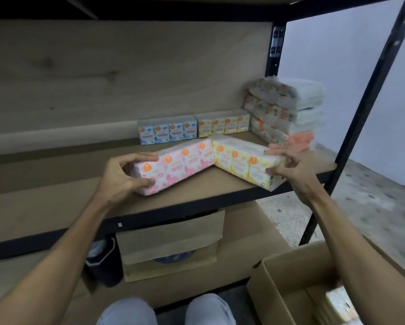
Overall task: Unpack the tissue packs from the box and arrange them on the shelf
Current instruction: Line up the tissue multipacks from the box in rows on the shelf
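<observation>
A pink tissue pack (180, 164) and a yellow tissue pack (241, 161) rest on the wooden shelf (56, 207) near its front edge, meeting at an angle in the middle. My left hand (124, 177) grips the left end of the pink pack. My right hand (288, 165) grips the right end of the yellow one. Behind them a blue pack (167, 132) and a second yellow pack (222, 124) stand against the back panel. A stack of tissue packs (283, 111) fills the right rear corner. The open cardboard box (290, 285) sits at the lower right, with more packs blurred inside.
Black metal posts (365, 109) frame the shelf's right side. Below the shelf stand a brown paper bag (168, 245) and a dark container (103, 263). My knees (166, 310) show at the bottom. A white wall and speckled floor lie to the right.
</observation>
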The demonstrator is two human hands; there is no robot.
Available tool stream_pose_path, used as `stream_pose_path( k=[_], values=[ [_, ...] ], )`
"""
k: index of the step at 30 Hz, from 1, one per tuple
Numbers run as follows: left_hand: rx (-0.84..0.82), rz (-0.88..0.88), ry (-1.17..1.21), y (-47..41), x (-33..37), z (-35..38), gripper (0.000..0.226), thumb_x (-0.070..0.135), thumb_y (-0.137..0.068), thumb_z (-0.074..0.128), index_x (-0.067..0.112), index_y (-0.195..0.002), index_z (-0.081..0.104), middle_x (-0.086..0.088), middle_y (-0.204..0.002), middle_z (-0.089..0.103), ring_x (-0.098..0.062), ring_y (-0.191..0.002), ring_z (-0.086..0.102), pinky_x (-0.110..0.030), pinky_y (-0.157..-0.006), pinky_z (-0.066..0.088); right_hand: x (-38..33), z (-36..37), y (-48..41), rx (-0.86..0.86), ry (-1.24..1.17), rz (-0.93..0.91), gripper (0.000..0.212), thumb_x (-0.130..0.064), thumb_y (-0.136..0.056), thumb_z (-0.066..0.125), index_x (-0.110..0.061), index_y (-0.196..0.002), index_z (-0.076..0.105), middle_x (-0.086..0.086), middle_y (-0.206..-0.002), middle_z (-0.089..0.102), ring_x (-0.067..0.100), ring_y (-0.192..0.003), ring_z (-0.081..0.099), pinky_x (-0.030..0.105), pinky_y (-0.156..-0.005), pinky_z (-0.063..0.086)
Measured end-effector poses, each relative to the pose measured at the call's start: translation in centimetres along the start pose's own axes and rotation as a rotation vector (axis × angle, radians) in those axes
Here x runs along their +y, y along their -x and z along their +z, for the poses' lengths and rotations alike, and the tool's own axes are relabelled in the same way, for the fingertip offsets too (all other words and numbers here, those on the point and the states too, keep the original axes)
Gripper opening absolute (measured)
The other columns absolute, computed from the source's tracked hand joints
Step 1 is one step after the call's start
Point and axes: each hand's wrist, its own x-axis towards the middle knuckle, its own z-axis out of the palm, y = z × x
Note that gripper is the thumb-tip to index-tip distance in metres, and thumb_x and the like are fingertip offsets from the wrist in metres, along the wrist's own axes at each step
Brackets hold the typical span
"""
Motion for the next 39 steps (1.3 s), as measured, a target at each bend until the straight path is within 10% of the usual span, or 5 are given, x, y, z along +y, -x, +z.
stream_pose_path(
  k=[5, 8, 18, 27, 39],
  values=[
    [-0.038, 0.007, -0.118, 0.0, -0.7, 0.0, 0.052, -0.014, -0.060, 0.081, 0.016, -0.102, 0.072, 0.006, -0.120, 0.068, -0.005, -0.125, 0.053, -0.033, -0.110, 0.039, 0.4, 0.7, 0.0, -0.022, 0.033, -0.023, 0.043, -0.004, -0.061, 0.081, -0.024, -0.098, 0.071, -0.007, -0.138, 0.050, 0.010, -0.130, 0.043, 0.016, -0.081, 0.051],
    [-0.070, -0.007, -0.205, 0.0, -0.6, -0.2, 0.060, -0.012, -0.061, 0.079, 0.026, -0.107, 0.070, 0.011, -0.126, 0.063, -0.004, -0.130, 0.047, -0.029, -0.109, 0.040, -0.5, 0.3, 0.0, -0.063, 0.144, 0.009, 0.044, -0.001, -0.067, 0.080, -0.032, -0.097, 0.070, -0.010, -0.139, 0.048, 0.012, -0.131, 0.042, 0.032, -0.099, 0.048],
    [-0.067, 0.015, -0.617, -1.9, 4.1, 3.3, 0.064, 0.032, -0.078, 0.075, 0.037, -0.136, 0.049, 0.010, -0.147, 0.044, -0.015, -0.137, 0.036, -0.043, -0.114, 0.025, -5.3, 4.6, -2.2, -0.012, 0.942, -0.189, 0.067, -0.066, -0.068, 0.065, -0.038, -0.127, 0.055, -0.004, -0.141, 0.046, 0.018, -0.133, 0.037, 0.046, -0.109, 0.033],
    [-0.118, -0.023, -1.090, -3.3, 1.3, 7.9, 0.066, 0.058, -0.091, 0.047, 0.037, -0.149, 0.026, 0.000, -0.158, 0.026, -0.023, -0.146, 0.022, -0.048, -0.118, 0.014, -2.7, 9.7, -3.6, -0.060, 1.497, 0.028, 0.078, -0.066, -0.086, 0.045, -0.029, -0.149, 0.018, 0.010, -0.159, 0.018, 0.037, -0.143, 0.020, 0.057, -0.110, 0.021],
    [-0.182, 0.228, -1.054, -4.4, -2.0, 3.2, 0.061, 0.050, -0.089, 0.058, 0.041, -0.145, 0.036, 0.009, -0.151, 0.041, -0.017, -0.139, 0.038, -0.040, -0.111, 0.030, -1.6, 4.7, -4.7, -0.212, 1.540, -0.237, 0.075, -0.064, -0.089, 0.043, -0.033, -0.151, 0.014, 0.000, -0.159, 0.022, 0.024, -0.144, 0.027, 0.045, -0.113, 0.028]
  ],
)
